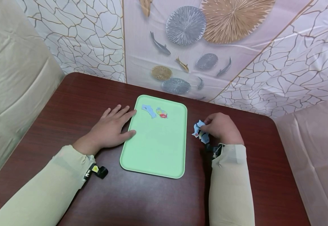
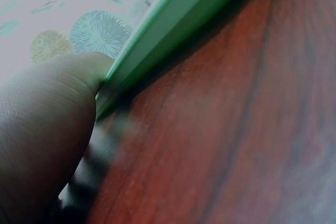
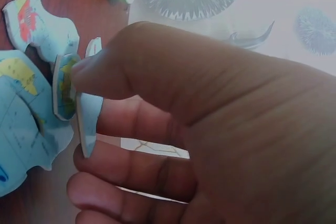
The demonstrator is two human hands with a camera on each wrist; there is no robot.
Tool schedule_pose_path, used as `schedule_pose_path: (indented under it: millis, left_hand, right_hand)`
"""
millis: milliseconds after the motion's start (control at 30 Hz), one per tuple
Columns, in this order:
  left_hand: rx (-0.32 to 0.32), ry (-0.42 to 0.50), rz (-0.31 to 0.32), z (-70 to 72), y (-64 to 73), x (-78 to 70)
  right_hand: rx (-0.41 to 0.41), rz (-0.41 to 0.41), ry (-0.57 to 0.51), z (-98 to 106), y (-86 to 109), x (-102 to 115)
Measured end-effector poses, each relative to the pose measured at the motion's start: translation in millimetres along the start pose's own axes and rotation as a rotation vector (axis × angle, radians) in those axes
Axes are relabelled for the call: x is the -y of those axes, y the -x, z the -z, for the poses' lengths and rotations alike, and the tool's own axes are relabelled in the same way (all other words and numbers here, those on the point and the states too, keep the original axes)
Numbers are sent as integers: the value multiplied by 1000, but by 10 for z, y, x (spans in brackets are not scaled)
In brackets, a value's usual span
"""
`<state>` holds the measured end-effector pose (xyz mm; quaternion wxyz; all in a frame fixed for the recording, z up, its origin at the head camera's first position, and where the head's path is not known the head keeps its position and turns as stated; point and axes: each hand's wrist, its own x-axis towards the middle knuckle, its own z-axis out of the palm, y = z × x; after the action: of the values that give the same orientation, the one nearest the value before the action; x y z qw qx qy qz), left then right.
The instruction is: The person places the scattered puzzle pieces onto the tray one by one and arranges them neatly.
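Observation:
My left hand [image 1: 108, 130] lies with straight, spread fingers at the left edge of a light green tray [image 1: 155, 150], its thumb and forefinger touching the rim. Two flat, map-printed puzzle pieces lie near the tray's far end: a blue one [image 1: 149, 111] and a yellow-and-red one [image 1: 162, 113]. To the right of the tray, my right hand [image 1: 223, 127] pinches a light blue puzzle piece [image 3: 90, 124] between thumb and fingers. Its thumb tip also touches a small yellow-green piece [image 3: 64, 90]. More blue map pieces [image 3: 31, 114] lie on the table beside these fingertips.
The dark red-brown wooden table [image 1: 158, 201] carries everything. Behind it hangs a patterned cloth [image 1: 158, 62] with fish and round leaf prints. Plain pale cloth [image 1: 14, 69] hangs at the left side and also at the right. A small camera is strapped to each wrist.

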<state>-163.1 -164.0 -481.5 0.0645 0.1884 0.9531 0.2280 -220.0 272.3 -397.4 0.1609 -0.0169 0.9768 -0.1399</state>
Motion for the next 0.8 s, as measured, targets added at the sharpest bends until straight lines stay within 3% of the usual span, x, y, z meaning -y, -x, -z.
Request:
schedule_pose_path:
  millis: [800]
  left_hand:
    - [0, 1, -9, 12, 4, -1]
  right_hand:
    - [-165, 131, -15, 13, 46, 200]
